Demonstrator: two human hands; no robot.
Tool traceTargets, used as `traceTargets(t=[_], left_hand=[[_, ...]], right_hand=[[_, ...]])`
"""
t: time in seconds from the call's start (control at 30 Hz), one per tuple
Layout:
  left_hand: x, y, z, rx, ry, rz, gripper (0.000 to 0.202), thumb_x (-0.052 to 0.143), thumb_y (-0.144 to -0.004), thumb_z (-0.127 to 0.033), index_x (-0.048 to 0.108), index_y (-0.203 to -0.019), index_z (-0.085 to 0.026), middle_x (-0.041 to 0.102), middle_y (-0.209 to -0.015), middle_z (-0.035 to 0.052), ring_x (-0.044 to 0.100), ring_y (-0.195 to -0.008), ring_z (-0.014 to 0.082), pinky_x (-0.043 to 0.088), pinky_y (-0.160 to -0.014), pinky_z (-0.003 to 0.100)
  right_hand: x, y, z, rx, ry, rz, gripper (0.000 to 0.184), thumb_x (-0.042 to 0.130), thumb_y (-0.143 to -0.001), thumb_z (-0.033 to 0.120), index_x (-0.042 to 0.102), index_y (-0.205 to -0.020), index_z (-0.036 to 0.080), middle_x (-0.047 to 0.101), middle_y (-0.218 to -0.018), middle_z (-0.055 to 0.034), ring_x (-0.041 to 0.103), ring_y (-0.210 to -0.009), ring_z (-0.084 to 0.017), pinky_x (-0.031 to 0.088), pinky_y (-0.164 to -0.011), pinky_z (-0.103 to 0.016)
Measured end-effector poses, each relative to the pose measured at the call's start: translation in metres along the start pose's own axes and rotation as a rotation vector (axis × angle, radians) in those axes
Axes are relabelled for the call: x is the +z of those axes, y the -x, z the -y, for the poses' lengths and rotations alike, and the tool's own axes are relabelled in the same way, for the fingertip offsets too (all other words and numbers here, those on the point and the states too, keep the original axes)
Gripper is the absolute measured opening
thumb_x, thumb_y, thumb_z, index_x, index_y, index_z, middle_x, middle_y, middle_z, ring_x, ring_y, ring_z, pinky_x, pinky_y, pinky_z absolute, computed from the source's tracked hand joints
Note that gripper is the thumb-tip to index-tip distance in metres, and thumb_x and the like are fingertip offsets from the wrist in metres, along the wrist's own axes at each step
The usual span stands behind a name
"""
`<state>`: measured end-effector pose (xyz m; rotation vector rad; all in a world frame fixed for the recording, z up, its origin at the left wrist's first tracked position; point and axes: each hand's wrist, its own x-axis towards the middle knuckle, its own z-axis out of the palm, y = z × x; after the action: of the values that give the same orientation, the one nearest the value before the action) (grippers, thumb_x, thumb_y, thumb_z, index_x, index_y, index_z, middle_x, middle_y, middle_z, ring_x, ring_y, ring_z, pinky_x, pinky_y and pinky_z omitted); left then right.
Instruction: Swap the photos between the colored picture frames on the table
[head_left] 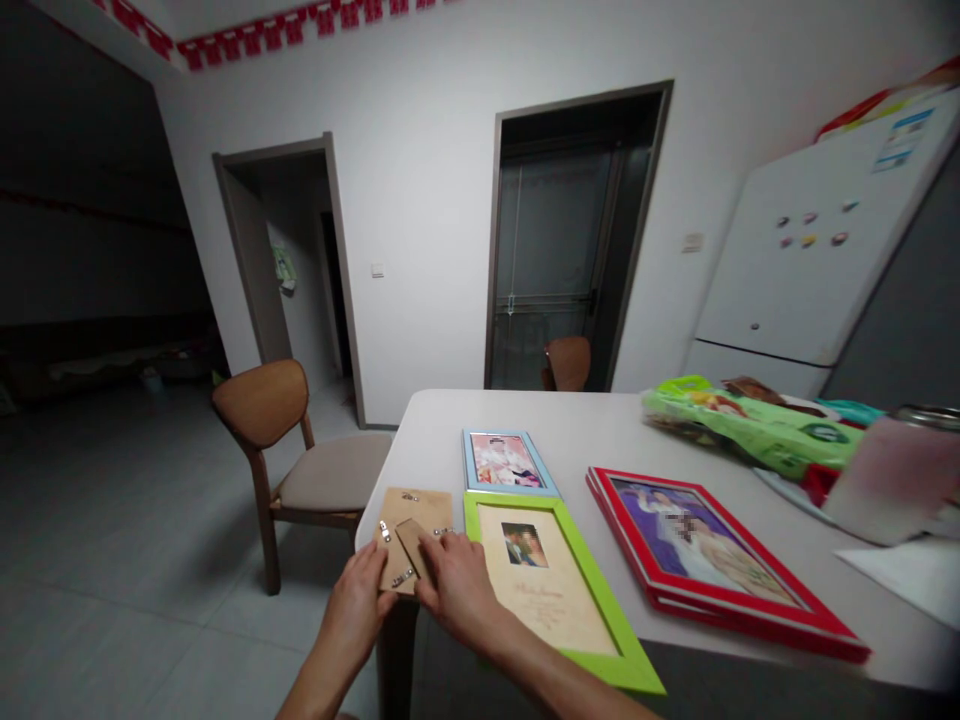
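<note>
A small picture frame (435,503) lies face down at the near left corner of the table, showing its brown backing board with metal clips. On the board is a narrow brown stand leg (410,537). My left hand (355,592) grips the frame's left edge, fingers on top and thumb at the near edge. My right hand (461,585) has its thumb and fingers closed around the stand leg. Right beside it lies a green frame (574,555) with a small photo, and beyond that a light-blue frame (541,465). The face-down frame's front is hidden.
Red frames (750,600) are stacked on the white table (600,425) at the right. Behind them are a green plastic package (750,420), a pinkish jar (892,475) and white paper (911,575). A wooden chair (330,470) stands left of the table.
</note>
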<state>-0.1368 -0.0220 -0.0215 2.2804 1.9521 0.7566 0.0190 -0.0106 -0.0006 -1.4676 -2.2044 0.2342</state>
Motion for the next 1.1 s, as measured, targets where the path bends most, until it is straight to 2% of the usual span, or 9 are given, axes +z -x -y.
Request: traceTargets(t=[0.13, 0.23, 0.33, 0.47, 0.6, 0.8, 0.9, 1.0, 1.1], left_hand=[[-0.018, 0.0, -0.024, 0.09, 0.032, -0.088, 0.042, 0.057, -0.061, -0.009, 0.051, -0.102, -0.013, 0.052, -0.113, 0.0135, 0.046, -0.106, 0.0245, 0.038, -0.091, 0.039], [-0.021, 0.002, -0.055, 0.169, 0.101, -0.056, 0.044, 0.06, -0.062, -0.01, 0.049, -0.104, -0.011, 0.05, -0.114, 0.0151, 0.045, -0.107, 0.0235, 0.037, -0.092, 0.037], [-0.008, 0.007, -0.09, 0.235, 0.178, 0.05, 0.043, 0.063, -0.061, -0.013, 0.051, -0.102, -0.012, 0.051, -0.114, 0.0134, 0.046, -0.106, 0.0226, 0.038, -0.092, 0.036], [0.016, 0.009, -0.12, 0.259, 0.223, 0.189, 0.038, 0.065, -0.062, -0.018, 0.054, -0.098, -0.011, 0.051, -0.114, 0.0124, 0.044, -0.107, 0.022, 0.035, -0.093, 0.032], [0.03, 0.007, -0.125, 0.229, 0.207, 0.244, 0.036, 0.064, -0.063, -0.02, 0.055, -0.097, -0.012, 0.05, -0.115, 0.0112, 0.044, -0.106, 0.0218, 0.034, -0.093, 0.032], [0.028, 0.007, -0.122, 0.241, 0.153, 0.294, 0.021, 0.055, -0.071, -0.025, 0.058, -0.087, -0.013, 0.054, -0.109, 0.0104, 0.038, -0.111, 0.0236, 0.026, -0.097, 0.038], [0.027, 0.01, -0.121, 0.257, 0.155, 0.278, 0.033, 0.056, -0.07, -0.033, 0.054, -0.096, -0.013, 0.05, -0.115, 0.0108, 0.035, -0.114, 0.0238, 0.023, -0.097, 0.04], [0.03, 0.013, -0.117, 0.331, 0.173, 0.281, 0.053, 0.062, -0.061, -0.045, 0.049, -0.103, -0.017, 0.046, -0.12, 0.0092, 0.032, -0.116, 0.0238, 0.019, -0.098, 0.043], [0.034, 0.013, -0.114, 0.384, 0.171, 0.307, 0.055, 0.064, -0.058, -0.046, 0.048, -0.103, -0.02, 0.043, -0.123, 0.0066, 0.033, -0.116, 0.0215, 0.018, -0.098, 0.043]], right_hand=[[-0.028, 0.007, -0.013, -0.018, -0.098, -0.054, 0.044, 0.048, -0.066, 0.025, 0.049, -0.109, 0.019, 0.053, -0.097, -0.0092, 0.046, -0.09, -0.022, 0.033, -0.077, -0.033], [-0.059, 0.025, -0.039, -0.037, -0.134, -0.042, 0.037, 0.046, -0.067, 0.025, 0.056, -0.102, 0.02, 0.053, -0.097, -0.0075, 0.047, -0.09, -0.02, 0.034, -0.079, -0.031], [-0.082, 0.048, -0.075, 0.014, -0.165, 0.03, 0.037, 0.048, -0.064, 0.029, 0.058, -0.099, 0.019, 0.054, -0.099, -0.0081, 0.048, -0.093, -0.021, 0.035, -0.083, -0.032], [-0.091, 0.071, -0.114, 0.072, -0.114, 0.051, 0.038, 0.047, -0.065, 0.03, 0.06, -0.098, 0.018, 0.055, -0.099, -0.0089, 0.05, -0.093, -0.02, 0.037, -0.084, -0.031], [-0.082, 0.076, -0.128, 0.051, -0.063, 0.04, 0.038, 0.049, -0.064, 0.032, 0.06, -0.097, 0.017, 0.056, -0.098, -0.0092, 0.052, -0.091, -0.02, 0.038, -0.082, -0.029], [-0.065, 0.078, -0.13, -0.015, 0.037, -0.032, 0.036, 0.049, -0.064, 0.029, 0.061, -0.097, 0.02, 0.057, -0.097, -0.0087, 0.051, -0.09, -0.021, 0.037, -0.08, -0.033], [-0.064, 0.077, -0.132, -0.034, 0.063, -0.037, 0.034, 0.046, -0.069, 0.032, 0.06, -0.098, 0.021, 0.057, -0.099, -0.0084, 0.05, -0.092, -0.021, 0.037, -0.08, -0.033], [-0.066, 0.069, -0.136, 0.013, 0.115, -0.071, 0.034, 0.038, -0.075, 0.031, 0.06, -0.098, 0.019, 0.056, -0.099, -0.0098, 0.048, -0.092, -0.02, 0.036, -0.08, -0.032], [-0.067, 0.056, -0.141, 0.097, 0.216, -0.098, 0.034, 0.036, -0.076, 0.026, 0.06, -0.097, 0.016, 0.055, -0.095, -0.0111, 0.047, -0.088, -0.02, 0.036, -0.078, -0.031]])
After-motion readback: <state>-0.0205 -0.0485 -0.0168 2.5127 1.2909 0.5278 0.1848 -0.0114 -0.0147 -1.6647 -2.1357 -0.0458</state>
